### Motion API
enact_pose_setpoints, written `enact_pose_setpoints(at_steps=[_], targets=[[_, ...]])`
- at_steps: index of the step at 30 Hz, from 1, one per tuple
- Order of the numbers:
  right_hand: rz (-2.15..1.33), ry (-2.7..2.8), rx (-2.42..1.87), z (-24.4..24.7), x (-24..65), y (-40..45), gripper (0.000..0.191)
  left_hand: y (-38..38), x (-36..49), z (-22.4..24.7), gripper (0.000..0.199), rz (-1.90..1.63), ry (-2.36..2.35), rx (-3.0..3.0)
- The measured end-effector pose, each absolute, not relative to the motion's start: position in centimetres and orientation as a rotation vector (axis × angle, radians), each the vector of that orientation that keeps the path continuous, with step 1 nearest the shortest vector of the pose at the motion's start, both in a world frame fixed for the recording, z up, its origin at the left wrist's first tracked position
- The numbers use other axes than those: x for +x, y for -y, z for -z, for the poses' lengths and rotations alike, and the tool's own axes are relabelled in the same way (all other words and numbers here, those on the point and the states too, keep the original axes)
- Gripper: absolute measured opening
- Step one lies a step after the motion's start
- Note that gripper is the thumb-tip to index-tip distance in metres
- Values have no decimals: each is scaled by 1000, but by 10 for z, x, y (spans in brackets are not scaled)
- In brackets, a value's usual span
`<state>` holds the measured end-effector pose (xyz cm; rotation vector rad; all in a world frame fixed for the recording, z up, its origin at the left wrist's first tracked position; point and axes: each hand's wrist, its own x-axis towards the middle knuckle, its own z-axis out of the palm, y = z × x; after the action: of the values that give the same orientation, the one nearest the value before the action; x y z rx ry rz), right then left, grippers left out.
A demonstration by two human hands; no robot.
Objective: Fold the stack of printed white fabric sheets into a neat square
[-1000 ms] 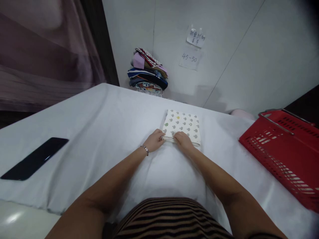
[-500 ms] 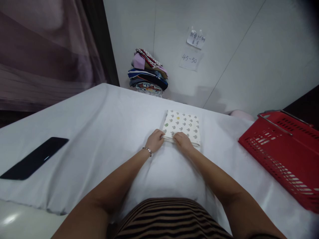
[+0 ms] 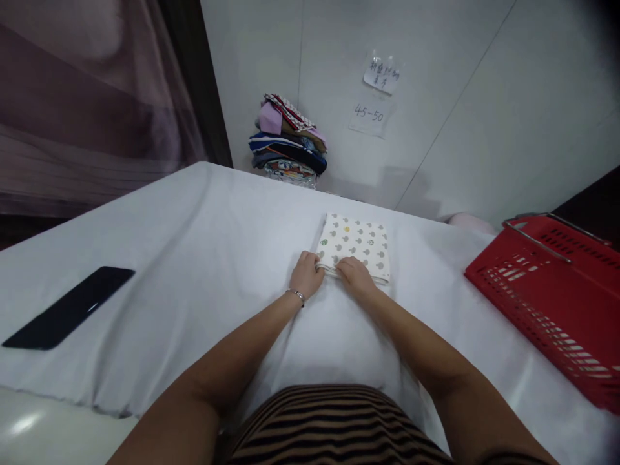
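Observation:
A folded white cloth [image 3: 356, 242] with grey, green and yellow prints lies flat on the white-covered table [image 3: 232, 239]. At its near left corner my left hand [image 3: 307, 273], with a bracelet on the wrist, has its fingers closed on the cloth's edge. My right hand [image 3: 356, 274] pinches the near edge just to the right, its fingertips on top of the fold. The layers show along that near edge. Both thumbs are partly hidden.
A red basket [image 3: 547, 310] with metal handles stands at the right. A flat black panel [image 3: 70, 309] lies at the left. Beyond the far edge, a pile of folded clothes [image 3: 288, 139] sits by the wall, which bears paper notes [image 3: 382, 74]. A curtain [image 3: 87, 97] hangs at the left.
My left hand's wrist has shifted slightly right, closer to my right hand, with its fingers still at the corner. My right hand and the cloth look almost unmoved.

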<state>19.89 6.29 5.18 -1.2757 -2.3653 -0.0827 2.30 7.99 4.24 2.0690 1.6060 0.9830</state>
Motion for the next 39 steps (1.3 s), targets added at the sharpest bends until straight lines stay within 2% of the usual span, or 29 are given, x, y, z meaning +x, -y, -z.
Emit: enact_pose_setpoints(at_steps=[20,26,32,35,39], targets=[[86,2392,-1318,-45,199,-61,24,-86,10,-44,10,-801,-1601,2279],[44,2340,-1360,-52,235,-34,29,-89,6,-44,10,-782,-1614,2224],[49,2088,-1524,-52,286,1,29,-92,8,-42,11,-816,-1612,2250],[-65,1833,-1629,-49,290,3,26,-90,8,-43,17,-798,-1606,2334],[-277,1436,-1854,-51,283,-11,36,-87,8,-45,24,-693,-1611,2435]])
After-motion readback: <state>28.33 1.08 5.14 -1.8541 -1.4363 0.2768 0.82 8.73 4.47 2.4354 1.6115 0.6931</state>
